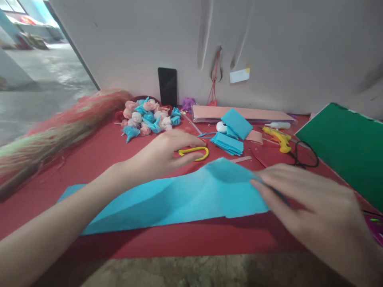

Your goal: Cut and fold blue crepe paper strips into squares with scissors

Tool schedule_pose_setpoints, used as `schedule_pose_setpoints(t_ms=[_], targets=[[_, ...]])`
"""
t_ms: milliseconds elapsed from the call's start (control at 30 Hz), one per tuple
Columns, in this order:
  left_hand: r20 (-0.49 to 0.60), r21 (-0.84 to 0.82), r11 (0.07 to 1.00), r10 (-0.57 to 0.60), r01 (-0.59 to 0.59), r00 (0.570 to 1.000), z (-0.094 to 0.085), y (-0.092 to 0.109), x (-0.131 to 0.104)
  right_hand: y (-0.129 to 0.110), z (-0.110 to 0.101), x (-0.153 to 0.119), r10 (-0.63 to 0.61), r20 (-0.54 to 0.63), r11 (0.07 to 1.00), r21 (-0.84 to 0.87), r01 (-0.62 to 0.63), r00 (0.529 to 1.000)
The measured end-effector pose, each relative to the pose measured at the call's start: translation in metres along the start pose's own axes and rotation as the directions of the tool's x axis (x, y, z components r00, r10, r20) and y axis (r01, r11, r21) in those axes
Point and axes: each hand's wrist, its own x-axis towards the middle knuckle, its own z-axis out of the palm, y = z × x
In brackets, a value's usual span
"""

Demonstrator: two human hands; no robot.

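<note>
A long strip of blue crepe paper (185, 195) stretches across the front of the red table, its right part folded over and raised. My right hand (317, 203), blurred by motion, pinches the strip's right end between thumb and fingers. My left hand (167, 149) reaches over the strip, thumb and fingers apart around a yellow loop-shaped handle (194, 150). Whatever joins that handle is hidden or too small to make out. Just beyond lies a stack of cut blue paper pieces (227, 143), with a larger folded blue piece (237, 123) behind it.
Pink, white and blue paper flowers (149, 116) are heaped at the back left, near a leaning black phone (168, 85). A yellow glue gun (278, 139) with a black cord lies right, before a green board (344, 147). Pink paper (239, 113) lies along the wall.
</note>
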Motion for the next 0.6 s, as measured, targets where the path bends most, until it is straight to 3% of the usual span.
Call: schedule_pose_setpoints(t_ms=[33,100,200,300,367,467,533,600], targets=[[0.094,-0.108,0.986,-0.120,0.130,0.988,0.002,-0.004,0.000,0.006,-0.005,0.005,0.049,-0.006,0.999,0.003,-0.049,0.999],[0.313,-0.278,0.900,-0.246,0.336,0.917,0.005,-0.011,0.000,0.019,-0.012,0.016,0.185,-0.015,0.983,0.013,-0.185,0.983],[0.530,-0.393,0.778,-0.243,0.490,0.812,0.006,-0.015,-0.001,0.044,-0.016,0.030,0.432,-0.039,0.896,0.135,-0.424,0.901],[0.588,-0.417,0.721,-0.250,0.553,0.769,0.005,-0.009,0.000,0.069,-0.009,0.041,0.622,-0.030,0.731,0.380,-0.566,0.783],[0.580,-0.451,0.699,-0.245,0.556,0.777,0.006,-0.002,0.000,0.086,-0.002,0.046,0.694,0.035,0.580,0.565,-0.587,0.719],[0.540,-0.498,0.676,-0.248,0.543,0.804,0.010,0.010,0.000,0.105,0.010,0.052,0.684,0.130,0.448,0.702,-0.554,0.718],[0.560,-0.506,0.646,-0.257,0.571,0.787,0.013,0.016,-0.001,0.113,0.016,0.053,0.678,0.161,0.412,0.725,-0.552,0.717],[0.630,-0.532,0.599,-0.191,0.598,0.753,0.015,0.020,-0.001,0.115,0.022,0.054,0.681,0.182,0.374,0.746,-0.551,0.709]])
